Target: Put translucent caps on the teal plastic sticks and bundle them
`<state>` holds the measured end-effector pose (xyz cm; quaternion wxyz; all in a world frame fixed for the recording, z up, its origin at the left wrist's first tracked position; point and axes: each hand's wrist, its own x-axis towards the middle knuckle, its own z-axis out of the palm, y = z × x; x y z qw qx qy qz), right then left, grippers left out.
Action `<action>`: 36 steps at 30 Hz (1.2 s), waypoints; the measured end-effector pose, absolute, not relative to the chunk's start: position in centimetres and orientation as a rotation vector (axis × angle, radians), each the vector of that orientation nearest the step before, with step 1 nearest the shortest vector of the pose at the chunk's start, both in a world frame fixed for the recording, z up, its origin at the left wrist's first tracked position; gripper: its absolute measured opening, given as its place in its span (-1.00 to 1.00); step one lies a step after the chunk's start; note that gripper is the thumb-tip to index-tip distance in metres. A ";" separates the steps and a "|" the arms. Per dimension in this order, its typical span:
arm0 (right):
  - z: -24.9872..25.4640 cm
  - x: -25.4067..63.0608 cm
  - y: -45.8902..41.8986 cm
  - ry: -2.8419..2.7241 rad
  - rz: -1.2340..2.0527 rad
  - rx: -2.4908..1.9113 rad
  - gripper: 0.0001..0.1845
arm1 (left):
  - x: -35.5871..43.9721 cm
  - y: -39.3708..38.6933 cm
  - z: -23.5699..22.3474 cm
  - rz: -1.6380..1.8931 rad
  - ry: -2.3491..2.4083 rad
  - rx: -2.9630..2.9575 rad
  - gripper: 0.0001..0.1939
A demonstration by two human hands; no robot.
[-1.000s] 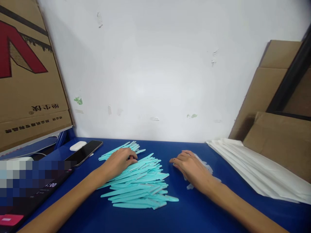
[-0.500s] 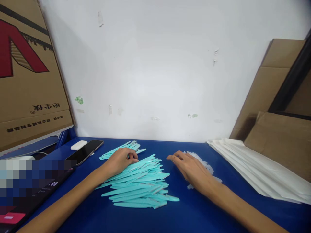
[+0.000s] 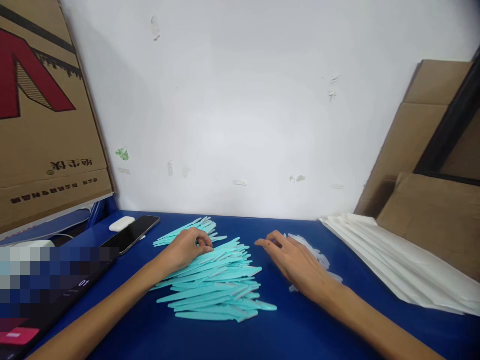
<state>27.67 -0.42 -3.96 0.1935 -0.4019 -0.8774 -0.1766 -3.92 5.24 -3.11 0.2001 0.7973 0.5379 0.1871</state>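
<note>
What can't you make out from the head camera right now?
All in the head view:
Left hand: whether it grips any teal pieces; its own curled fingers hide this.
Right hand: whether its palm holds anything; the back of the hand hides it.
Clear pieces: how many; the right hand covers part of them.
Lower-left device: most of its screen; pixelation covers it and the left edge cuts it off.

White wall [image 3: 240,100] at back — scuffed, with a small green patch [image 3: 122,154] low on the left. Left side: big cardboard box [image 3: 45,140], red print, upside-down lettering. Dark phone [image 3: 135,232] on blue surface [image 3: 292,330], small white case [image 3: 122,223] just beside it. Nearer, dark-screened device [image 3: 48,310], partly pixelated. Right side: layered white sheets [image 3: 401,265] — brown cardboard [image 3: 431,220] behind, dark bar [image 3: 450,120] slanting across.
</note>
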 end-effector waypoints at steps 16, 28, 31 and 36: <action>-3.9 27.7 -0.4 -2.462 -0.361 -1.113 -0.73 | -3.9 4.6 -1.9 0.497 1.497 2.275 -0.64; -4.4 27.8 -0.3 -2.420 -0.431 -1.091 -0.65 | -4.5 3.4 0.9 0.265 1.326 2.201 -0.56; -4.7 27.8 -0.2 -2.402 -0.420 -1.060 -0.62 | -4.6 3.4 1.2 0.263 1.316 2.219 -0.59; -4.9 27.8 -0.1 -2.395 -0.411 -1.037 -0.64 | -5.6 3.3 2.6 0.102 1.283 2.171 -0.47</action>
